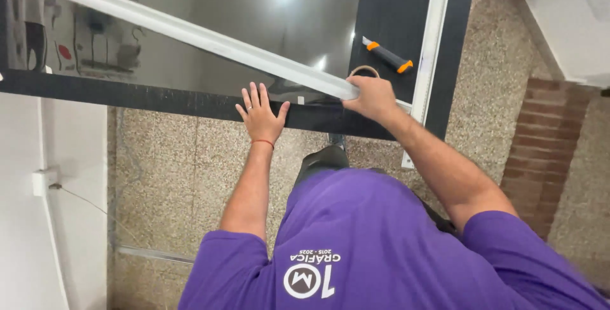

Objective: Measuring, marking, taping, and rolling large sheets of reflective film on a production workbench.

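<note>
A long white tube-like roll (190, 33) lies diagonally across a glossy grey sheet (254, 11) on a dark table (159, 100). My right hand (372, 97) grips the near end of this roll. My left hand (260, 116) rests flat with fingers spread on the table's near edge, beside the roll's end. A ring of tape (363, 69) peeks out just behind my right hand.
A utility knife with orange and black handle (389, 55) lies on the table to the right. A long white ruler-like strip (431, 49) runs along the table's right side. Speckled stone floor (165, 176) below, a brick column (546, 144) at right, a white wall with a socket (44, 179) at left.
</note>
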